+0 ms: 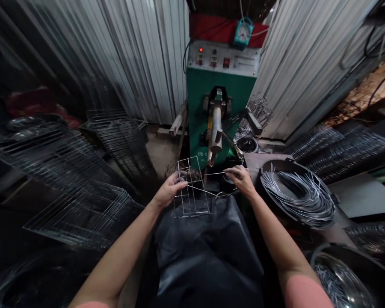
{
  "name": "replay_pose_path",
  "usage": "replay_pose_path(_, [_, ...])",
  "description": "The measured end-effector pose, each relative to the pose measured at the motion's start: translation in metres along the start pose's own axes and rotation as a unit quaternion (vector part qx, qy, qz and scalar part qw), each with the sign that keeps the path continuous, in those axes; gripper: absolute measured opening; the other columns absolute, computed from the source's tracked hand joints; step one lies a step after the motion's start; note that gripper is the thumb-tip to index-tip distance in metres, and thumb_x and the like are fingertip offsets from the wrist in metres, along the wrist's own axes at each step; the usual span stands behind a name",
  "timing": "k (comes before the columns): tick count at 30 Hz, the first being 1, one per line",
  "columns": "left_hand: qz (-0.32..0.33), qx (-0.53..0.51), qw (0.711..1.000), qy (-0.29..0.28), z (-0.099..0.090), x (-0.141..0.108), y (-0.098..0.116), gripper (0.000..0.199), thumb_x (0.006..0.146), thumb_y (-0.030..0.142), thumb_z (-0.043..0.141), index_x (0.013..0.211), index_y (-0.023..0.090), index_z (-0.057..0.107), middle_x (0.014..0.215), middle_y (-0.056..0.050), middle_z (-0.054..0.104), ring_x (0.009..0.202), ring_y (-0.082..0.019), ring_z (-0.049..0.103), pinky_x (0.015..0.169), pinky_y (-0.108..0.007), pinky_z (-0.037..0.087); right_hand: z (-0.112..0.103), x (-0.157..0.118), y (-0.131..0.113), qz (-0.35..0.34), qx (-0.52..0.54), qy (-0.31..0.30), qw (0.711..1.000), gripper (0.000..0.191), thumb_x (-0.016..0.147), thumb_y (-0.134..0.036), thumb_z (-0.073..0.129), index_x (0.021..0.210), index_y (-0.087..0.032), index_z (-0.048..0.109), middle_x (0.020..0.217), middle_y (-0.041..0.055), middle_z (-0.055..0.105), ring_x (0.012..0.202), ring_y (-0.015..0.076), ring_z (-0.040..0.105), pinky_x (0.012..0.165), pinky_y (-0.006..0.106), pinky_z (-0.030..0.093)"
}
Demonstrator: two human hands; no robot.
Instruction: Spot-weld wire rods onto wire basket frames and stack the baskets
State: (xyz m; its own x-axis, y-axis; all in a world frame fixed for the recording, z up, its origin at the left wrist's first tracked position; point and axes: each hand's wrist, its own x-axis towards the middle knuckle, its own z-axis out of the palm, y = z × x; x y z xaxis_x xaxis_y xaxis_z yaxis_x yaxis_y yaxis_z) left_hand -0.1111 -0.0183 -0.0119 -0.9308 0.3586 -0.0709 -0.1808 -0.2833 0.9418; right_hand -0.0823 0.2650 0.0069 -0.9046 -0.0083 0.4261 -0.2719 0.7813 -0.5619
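My left hand [172, 188] is closed on the upper left part of a small wire rack [194, 201], which is tilted up over my lap. The rack is an open grid of thin metal bars. My right hand [240, 177] pinches a thin metal wire [215, 173] that runs left toward the rack, just below the electrodes of a green spot welding machine [223, 92]. Another thin wire slants across the rack from near my left thumb. Whether the pinched wire touches the rack I cannot tell.
At right stand a round black pan [330, 209] of bent wires and a metal bowl [343, 278] of short pieces. Stacked wire racks [80, 214] lie at left. A black apron [208, 256] covers my lap. A turquoise clock [243, 33] tops the machine.
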Motion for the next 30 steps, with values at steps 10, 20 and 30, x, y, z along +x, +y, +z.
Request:
replay_pose_path(10, [-0.027, -0.053, 0.998, -0.005, 0.015, 0.046, -0.021, 0.042, 0.055, 0.02, 0.076, 0.094, 0.016, 0.06, 0.065, 0.005, 0.051, 0.061, -0.006, 0.043, 0.061, -0.019, 0.033, 0.021, 0.019, 0.036, 0.012, -0.03, -0.036, 0.999, 0.018, 0.087, -0.033, 0.052, 0.088, -0.025, 0.068, 0.079, 0.0034, 0.064, 0.085, 0.0208, 0.052, 0.082, 0.038, 0.029])
replay_pose_path(20, [-0.048, -0.057, 0.997, -0.001, 0.017, 0.061, -0.029, 0.04, 0.057, 0.018, 0.075, 0.094, 0.017, 0.061, 0.066, 0.005, 0.05, 0.062, -0.007, 0.043, 0.06, -0.02, 0.034, 0.023, 0.024, 0.057, 0.03, -0.01, -0.064, 0.997, 0.016, 0.087, -0.03, 0.053, 0.088, -0.024, 0.067, 0.081, 0.0032, 0.063, 0.087, 0.021, 0.052, 0.081, 0.038, 0.029])
replay_pose_path(30, [-0.046, -0.061, 0.997, 0.0, 0.022, 0.07, -0.03, 0.039, 0.056, 0.018, 0.075, 0.093, 0.017, 0.062, 0.065, 0.005, 0.05, 0.062, -0.007, 0.043, 0.061, -0.019, 0.035, 0.021, 0.029, 0.067, 0.035, -0.006, -0.064, 0.997, 0.016, 0.087, -0.031, 0.052, 0.087, -0.025, 0.068, 0.081, 0.0033, 0.063, 0.087, 0.0215, 0.052, 0.083, 0.039, 0.03])
